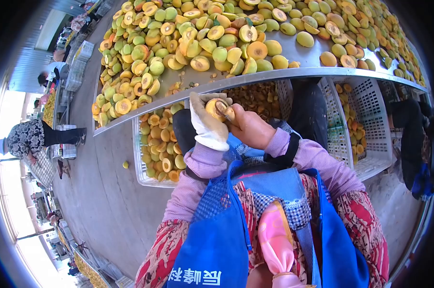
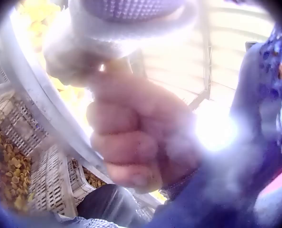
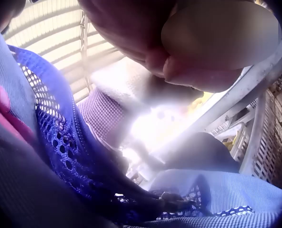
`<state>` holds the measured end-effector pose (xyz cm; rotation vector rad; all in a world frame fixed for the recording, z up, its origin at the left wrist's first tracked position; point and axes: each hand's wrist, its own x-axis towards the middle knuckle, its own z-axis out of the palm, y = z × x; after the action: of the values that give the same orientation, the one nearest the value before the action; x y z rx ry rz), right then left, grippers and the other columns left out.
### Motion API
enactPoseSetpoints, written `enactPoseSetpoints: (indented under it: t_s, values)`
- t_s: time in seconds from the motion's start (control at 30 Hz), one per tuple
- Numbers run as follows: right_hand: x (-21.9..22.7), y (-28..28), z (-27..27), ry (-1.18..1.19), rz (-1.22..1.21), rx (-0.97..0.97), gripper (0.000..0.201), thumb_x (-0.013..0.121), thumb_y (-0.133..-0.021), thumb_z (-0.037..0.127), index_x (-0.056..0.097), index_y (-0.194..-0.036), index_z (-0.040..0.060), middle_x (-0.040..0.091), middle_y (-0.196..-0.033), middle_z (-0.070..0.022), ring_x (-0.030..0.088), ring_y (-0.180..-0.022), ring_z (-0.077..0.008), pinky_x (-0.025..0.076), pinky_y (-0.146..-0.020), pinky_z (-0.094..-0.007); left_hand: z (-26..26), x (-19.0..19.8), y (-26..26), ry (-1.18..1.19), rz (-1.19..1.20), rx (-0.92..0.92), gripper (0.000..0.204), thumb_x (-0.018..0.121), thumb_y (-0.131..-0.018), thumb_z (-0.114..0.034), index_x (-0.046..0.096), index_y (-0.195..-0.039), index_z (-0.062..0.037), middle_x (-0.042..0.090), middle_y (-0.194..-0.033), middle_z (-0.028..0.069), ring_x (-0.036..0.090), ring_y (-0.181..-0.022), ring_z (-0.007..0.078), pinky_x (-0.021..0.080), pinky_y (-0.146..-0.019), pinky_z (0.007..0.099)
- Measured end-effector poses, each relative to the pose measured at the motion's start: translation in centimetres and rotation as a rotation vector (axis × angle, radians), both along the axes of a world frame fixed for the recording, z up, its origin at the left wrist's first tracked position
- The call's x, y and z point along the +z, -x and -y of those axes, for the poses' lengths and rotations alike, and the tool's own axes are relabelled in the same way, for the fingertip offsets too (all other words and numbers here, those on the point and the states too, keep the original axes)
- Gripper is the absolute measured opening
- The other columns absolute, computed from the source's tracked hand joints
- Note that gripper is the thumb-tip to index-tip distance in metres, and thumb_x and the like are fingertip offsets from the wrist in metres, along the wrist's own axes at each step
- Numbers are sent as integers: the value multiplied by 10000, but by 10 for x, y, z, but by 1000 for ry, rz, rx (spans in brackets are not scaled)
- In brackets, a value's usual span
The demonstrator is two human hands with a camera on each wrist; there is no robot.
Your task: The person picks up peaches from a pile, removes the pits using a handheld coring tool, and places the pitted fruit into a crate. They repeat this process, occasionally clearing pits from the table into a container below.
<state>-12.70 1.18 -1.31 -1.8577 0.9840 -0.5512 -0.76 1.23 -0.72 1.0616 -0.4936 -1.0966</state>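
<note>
In the head view my left hand (image 1: 205,122), in a white glove, holds a yellow peach half (image 1: 212,106) with its cut face turned toward my right hand. That face shows a brown pit hollow. My bare right hand (image 1: 251,128) is curled round a small hand tool, mostly hidden in the fist, its thin curved end at the pit. Seen from the left wrist, the right hand (image 2: 131,133) is a curled fist just below the blurred glove (image 2: 74,57). Across the top of the right wrist view the right hand (image 3: 131,33) appears dark and close.
Peach halves (image 1: 150,43) are heaped on a metal table (image 1: 188,78) whose raised edge runs just beyond my hands. Below it stand a white crate (image 1: 145,177) of halves and another crate (image 1: 370,103) at right. One fruit (image 1: 126,164) lies on the floor. Other people work at left.
</note>
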Motion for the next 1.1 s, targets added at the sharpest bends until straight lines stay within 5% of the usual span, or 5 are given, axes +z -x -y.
enactPoseSetpoints:
  t_s: [0.57, 0.77, 0.83, 0.97, 1.1]
  values:
    - [-14, 13, 18, 32, 174, 212, 371, 583, -782, 128, 399, -1071, -13, 594, -672, -170, 595, -602, -323, 478, -581, -411, 7, 10, -16, -178, 136, -339, 547, 379, -921, -481, 546, -729, 4, 593, -736, 141, 593, -674, 226, 501, -672, 323]
    - [-5, 19, 22, -633, -145, 342, 331, 537, -810, 175, 435, -1062, -14, 586, -660, -150, 610, -601, -282, 490, -537, -386, 4, -1, -23, -47, 273, -507, 555, 498, -857, -518, 590, -725, 14, 596, -749, 125, 591, -684, 210, 493, -647, 303]
    - [-47, 9, 13, 483, 2, 146, 299, 535, -810, 141, 422, -1058, 19, 499, -530, -35, 495, -404, -128, 400, -355, -284, 6, -8, -29, -47, 202, -587, 529, 535, -841, -500, 590, -731, 14, 594, -759, 121, 591, -685, 206, 494, -634, 307]
    - [17, 6, 10, -639, -153, 197, 292, 557, -777, 127, 411, -984, -19, 561, -613, -184, 585, -578, -351, 469, -511, -407, 7, -16, -30, -194, 109, -454, 510, 537, -842, -495, 545, -681, -12, 580, -753, 109, 588, -676, 206, 495, -622, 313]
    - [7, 1, 11, -787, -195, 218, 295, 563, -771, 126, 416, -978, -24, 572, -669, -218, 588, -613, -376, 478, -549, -422, 1, -19, -27, -207, 176, -323, 512, 478, -888, -468, 565, -681, -8, 584, -678, 107, 580, -604, 192, 488, -586, 294]
